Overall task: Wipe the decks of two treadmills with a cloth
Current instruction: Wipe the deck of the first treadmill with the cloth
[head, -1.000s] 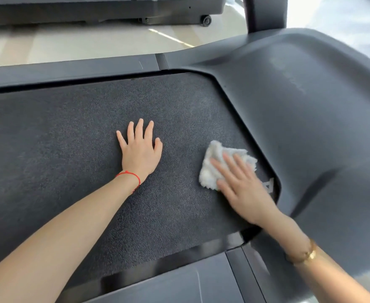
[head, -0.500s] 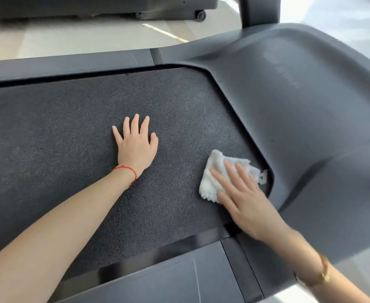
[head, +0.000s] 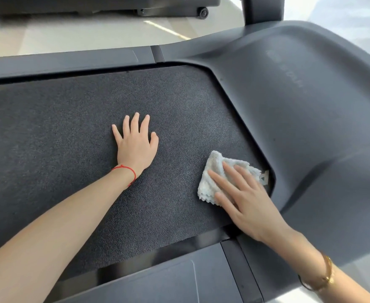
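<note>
Right hand (head: 251,202) presses cloth (head: 218,171) on deck (head: 70,127).

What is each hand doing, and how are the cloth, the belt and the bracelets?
Left hand: flat on the belt, fingers spread, empty.
Right hand: open, pressing down on the cloth.
Cloth: white, crumpled, lying on the belt under the fingers.
Belt: dark, textured, bare apart from hands and cloth.
Red string: around the left wrist.
Gold bracelet: around the right wrist.
</note>
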`<state>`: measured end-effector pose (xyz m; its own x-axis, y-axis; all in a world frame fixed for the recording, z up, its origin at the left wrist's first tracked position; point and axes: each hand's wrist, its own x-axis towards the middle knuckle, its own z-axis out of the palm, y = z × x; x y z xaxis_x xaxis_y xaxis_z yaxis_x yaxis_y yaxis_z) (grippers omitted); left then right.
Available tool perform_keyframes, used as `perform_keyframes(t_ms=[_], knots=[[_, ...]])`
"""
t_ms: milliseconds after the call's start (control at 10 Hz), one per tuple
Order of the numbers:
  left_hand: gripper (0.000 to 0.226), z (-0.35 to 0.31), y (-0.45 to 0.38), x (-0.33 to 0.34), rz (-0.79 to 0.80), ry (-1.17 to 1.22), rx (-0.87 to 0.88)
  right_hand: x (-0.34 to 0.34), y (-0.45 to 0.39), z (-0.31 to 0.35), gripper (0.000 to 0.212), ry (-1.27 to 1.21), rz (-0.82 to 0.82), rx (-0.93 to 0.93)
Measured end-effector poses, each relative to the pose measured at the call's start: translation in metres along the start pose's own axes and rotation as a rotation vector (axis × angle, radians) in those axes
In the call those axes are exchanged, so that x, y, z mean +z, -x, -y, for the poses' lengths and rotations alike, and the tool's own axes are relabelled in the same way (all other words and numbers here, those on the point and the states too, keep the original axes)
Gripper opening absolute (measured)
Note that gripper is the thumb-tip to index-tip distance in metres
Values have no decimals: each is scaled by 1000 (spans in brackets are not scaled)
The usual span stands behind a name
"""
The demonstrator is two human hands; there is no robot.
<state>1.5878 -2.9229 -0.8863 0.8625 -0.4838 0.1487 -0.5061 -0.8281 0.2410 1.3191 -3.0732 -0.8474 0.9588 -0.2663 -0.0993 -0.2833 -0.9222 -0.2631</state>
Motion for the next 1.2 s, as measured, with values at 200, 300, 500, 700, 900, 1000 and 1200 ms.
perform_keyframes(t_ms=[200,300,500,700,900,1000,1200], knots=[[55,1,0,0,-3,-3,2,-6,-42,-10,52,77,21,-10],[55,1,0,0,-4,-11,2,4,-43,-3,55,45,33,28],[55,1,0,-2,-1,-16,2,6,-6,9,54,50,87,-69],[56,1,0,-2,5,-20,-1,-2,-32,-13,54,67,66,107],[56,1,-1,0,4,-15,-1,3,-41,-7,53,5,63,37],[56,1,-1,0,-6,-13,-3,12,-8,10,52,21,103,-197],[56,1,-1,-1,-3,-19,-5,8,-23,-2,51,46,80,-217]])
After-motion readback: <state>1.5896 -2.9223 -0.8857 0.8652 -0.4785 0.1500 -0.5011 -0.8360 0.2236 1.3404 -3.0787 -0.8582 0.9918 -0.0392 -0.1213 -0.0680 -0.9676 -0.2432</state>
